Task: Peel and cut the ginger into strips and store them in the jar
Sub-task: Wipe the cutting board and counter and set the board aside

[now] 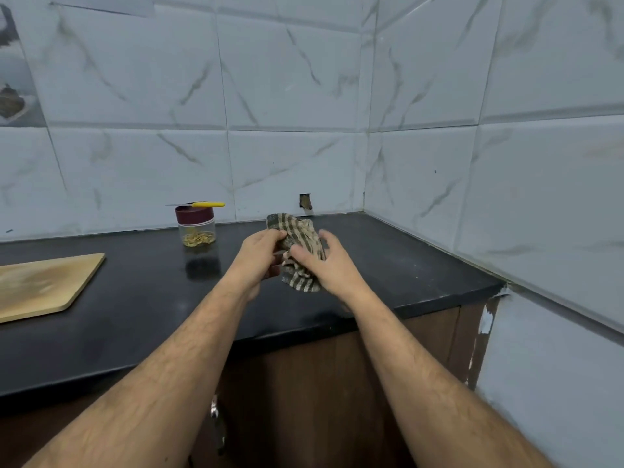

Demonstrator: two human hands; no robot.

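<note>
view: head camera, looking down along two bare forearms to a dark counter [141, 298] in a tiled corner.
left hand [260, 255]: centre of frame, fingers curled round the left side of a cloth, gripping it.
right hand [324, 261]: just right of centre, thumb and fingers closed over the same cloth from the right, gripping it.
cloth [300, 238]: checked, brown and cream, bunched between both hands, held above the counter; likely hand wiping.
jar [196, 228]: left of centre, near the back wall, clear body, dark red lid on, standing upright, well apart from the hands.
ginger [198, 238]: yellow strips lying in the bottom of the jar, a shallow layer only.
knife [199, 205]: yellow handle, lying flat across the jar lid, blade pointing to frame left, overhanging both sides.
board [44, 285]: wooden, lower left of frame, partly cut off by the edge, flat on the counter.
progress: looks finished or close to it, with strips stored and lid on.
risk, knife: balanced on the lid, not secured; a nudge to the jar or a swing of the cloth could send it sliding off.
risk, jar: top-heavy with the knife; a bump could tip it.
risk, cloth: loose trailing corner could snag the handle if carried toward frame left.
</note>
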